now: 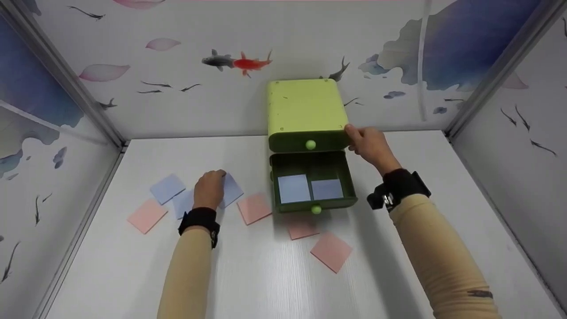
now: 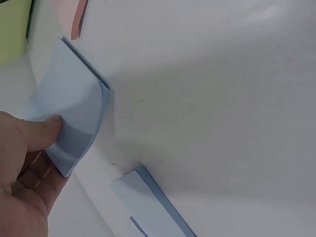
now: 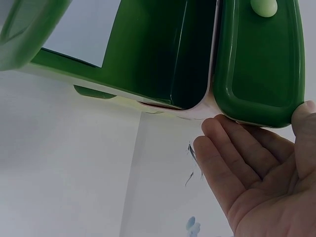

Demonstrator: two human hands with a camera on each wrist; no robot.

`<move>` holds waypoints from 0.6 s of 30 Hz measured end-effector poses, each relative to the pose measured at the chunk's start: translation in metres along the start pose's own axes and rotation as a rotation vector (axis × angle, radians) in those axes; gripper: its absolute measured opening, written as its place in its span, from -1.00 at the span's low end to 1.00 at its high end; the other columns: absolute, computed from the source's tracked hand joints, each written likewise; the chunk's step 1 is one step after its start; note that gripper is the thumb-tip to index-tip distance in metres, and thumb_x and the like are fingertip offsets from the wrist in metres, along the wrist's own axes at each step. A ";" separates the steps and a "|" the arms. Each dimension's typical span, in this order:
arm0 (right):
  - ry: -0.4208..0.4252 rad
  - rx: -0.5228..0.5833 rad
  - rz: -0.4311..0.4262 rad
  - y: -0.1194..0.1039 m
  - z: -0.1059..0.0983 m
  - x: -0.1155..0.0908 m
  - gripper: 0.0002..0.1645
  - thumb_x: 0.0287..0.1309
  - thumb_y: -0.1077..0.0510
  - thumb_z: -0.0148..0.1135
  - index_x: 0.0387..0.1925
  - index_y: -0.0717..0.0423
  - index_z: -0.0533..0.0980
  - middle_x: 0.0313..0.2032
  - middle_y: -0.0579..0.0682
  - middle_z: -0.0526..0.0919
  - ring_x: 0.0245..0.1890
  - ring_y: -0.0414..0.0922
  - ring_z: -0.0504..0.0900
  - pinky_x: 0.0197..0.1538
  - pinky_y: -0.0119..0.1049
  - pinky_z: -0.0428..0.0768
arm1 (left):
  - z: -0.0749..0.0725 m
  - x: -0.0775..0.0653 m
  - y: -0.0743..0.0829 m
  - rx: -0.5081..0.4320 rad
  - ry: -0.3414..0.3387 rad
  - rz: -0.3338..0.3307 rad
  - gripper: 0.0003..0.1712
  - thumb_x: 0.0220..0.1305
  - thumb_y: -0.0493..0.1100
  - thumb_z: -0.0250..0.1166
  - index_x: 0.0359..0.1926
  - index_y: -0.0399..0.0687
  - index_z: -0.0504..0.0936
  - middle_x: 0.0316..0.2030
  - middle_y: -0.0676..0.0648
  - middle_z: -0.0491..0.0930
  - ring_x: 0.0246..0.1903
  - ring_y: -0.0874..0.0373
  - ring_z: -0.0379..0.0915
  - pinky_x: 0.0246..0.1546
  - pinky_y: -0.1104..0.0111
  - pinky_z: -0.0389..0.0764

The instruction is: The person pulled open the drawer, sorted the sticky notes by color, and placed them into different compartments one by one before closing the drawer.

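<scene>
My left hand (image 1: 209, 188) pinches a blue sticky note pad (image 2: 74, 94) between thumb and fingers, its far edge tilted in the left wrist view. Beside that hand lie two more blue pads, one (image 1: 167, 188) further left and one (image 1: 181, 204) partly hidden by the wrist. A small green drawer cabinet (image 1: 308, 106) stands against the back wall. Its lower drawer (image 1: 315, 205) is pulled out, with a blue pad (image 1: 294, 188) in the left compartment and another (image 1: 327, 189) in the right. My right hand (image 1: 372, 146) touches the cabinet's right front corner, thumb at the top edge, fingers fairly straight along the side.
Pink pads lie spread on the white table: one (image 1: 147, 216) at far left, one (image 1: 254, 208) left of the drawer, one (image 1: 303, 229) partly under the drawer front and one (image 1: 331, 252) nearer me. The upper drawer (image 1: 290, 142) is closed. Printed walls enclose the table's back and sides.
</scene>
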State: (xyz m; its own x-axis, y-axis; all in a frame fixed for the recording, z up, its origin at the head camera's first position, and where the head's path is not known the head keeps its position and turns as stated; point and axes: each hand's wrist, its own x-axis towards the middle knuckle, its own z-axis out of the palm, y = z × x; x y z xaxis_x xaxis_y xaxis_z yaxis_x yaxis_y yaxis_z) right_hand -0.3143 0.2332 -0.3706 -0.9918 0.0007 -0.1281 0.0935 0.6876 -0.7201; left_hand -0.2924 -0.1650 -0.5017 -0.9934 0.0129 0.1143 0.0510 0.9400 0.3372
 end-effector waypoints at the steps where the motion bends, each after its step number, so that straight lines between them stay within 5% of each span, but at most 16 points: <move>1: -0.001 -0.001 -0.008 0.000 0.000 0.000 -0.16 0.38 -0.40 -0.24 0.03 0.24 0.55 -0.09 0.23 0.65 -0.14 -0.04 0.63 -0.03 -0.19 0.54 | -0.002 0.001 0.001 -0.007 -0.006 -0.008 -0.68 0.35 -0.41 0.13 0.06 -0.23 0.64 -0.02 -0.28 0.67 -0.03 -0.15 0.63 -0.02 0.09 0.63; 18: 0.000 -0.010 -0.044 0.001 0.001 -0.001 -0.16 0.40 -0.38 -0.26 0.04 0.27 0.56 -0.11 0.23 0.65 -0.15 -0.04 0.63 -0.05 -0.22 0.54 | -0.045 -0.002 0.021 0.013 0.023 0.053 -0.70 0.39 -0.32 0.12 0.02 -0.09 0.70 -0.03 -0.19 0.70 -0.05 -0.16 0.64 -0.05 -0.01 0.61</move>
State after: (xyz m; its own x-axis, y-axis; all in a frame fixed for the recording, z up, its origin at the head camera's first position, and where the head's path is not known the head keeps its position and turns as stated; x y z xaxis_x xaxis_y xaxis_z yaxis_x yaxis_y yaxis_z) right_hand -0.3132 0.2331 -0.3714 -0.9949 -0.0295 -0.0967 0.0492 0.6941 -0.7182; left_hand -0.2844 -0.1605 -0.4529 -0.9866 0.0546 0.1535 0.1016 0.9426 0.3180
